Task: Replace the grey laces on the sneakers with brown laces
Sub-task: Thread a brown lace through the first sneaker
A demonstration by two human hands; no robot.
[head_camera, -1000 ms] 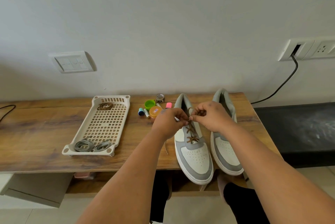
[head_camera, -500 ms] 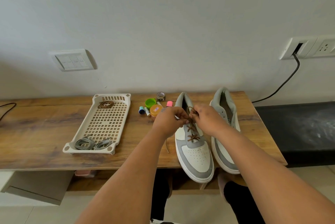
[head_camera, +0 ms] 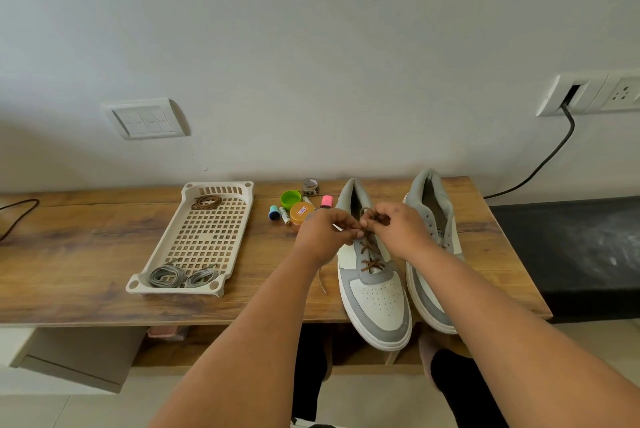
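Note:
Two grey-and-white sneakers stand side by side on the wooden table [head_camera: 86, 254], toes over its front edge. The left sneaker [head_camera: 375, 292] carries a brown lace [head_camera: 370, 252] crossed through its lower eyelets. My left hand [head_camera: 323, 232] and my right hand [head_camera: 398, 228] meet above its upper eyelets, each pinching an end of that brown lace. One loose lace end hangs down past my left wrist. The right sneaker [head_camera: 433, 216] has no lace that I can see. In the beige perforated tray [head_camera: 204, 240] lie two coiled grey laces [head_camera: 181, 277] at the near end and a coiled brown lace [head_camera: 207, 201] at the far end.
Small items sit between the tray and the sneakers: a green cap [head_camera: 290, 198], an orange lid [head_camera: 302, 212], a tape roll [head_camera: 310, 186], a pink highlighter [head_camera: 326, 201] and a marker [head_camera: 274, 213]. A black cable [head_camera: 540, 164] runs from the wall socket. A dark surface [head_camera: 575, 247] adjoins on the right.
Both hands stay at the left sneaker's upper eyelets. My right hand shifted slightly left onto the lace and back, and the view tilted a little.

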